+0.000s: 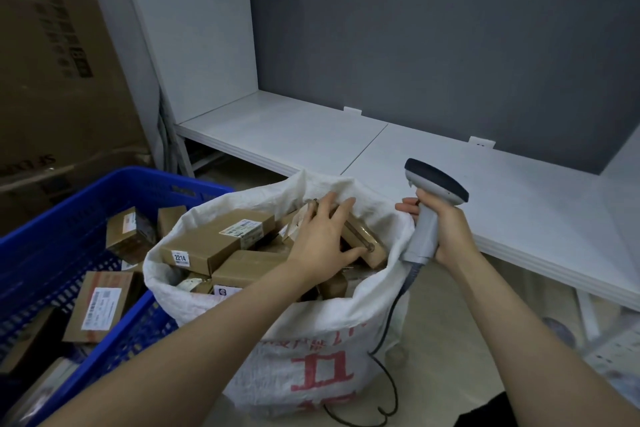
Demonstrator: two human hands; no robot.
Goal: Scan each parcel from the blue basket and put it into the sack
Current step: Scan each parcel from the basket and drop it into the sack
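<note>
Head view: the left hand presses straight fingers on a brown parcel inside the sack, dead centre. The right hand grips the scanner at 3 o'clock. The blue basket at 9 o'clock holds other parcels.

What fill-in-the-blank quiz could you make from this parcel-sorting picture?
1. The right hand grips a grey ____ with a cable.
2. The left hand lies on a parcel inside the white ____.
3. Other parcels wait in a ____ basket.
4. A label on one box in the sack reads ____.
Missing words: scanner; sack; blue; 2214.
</note>
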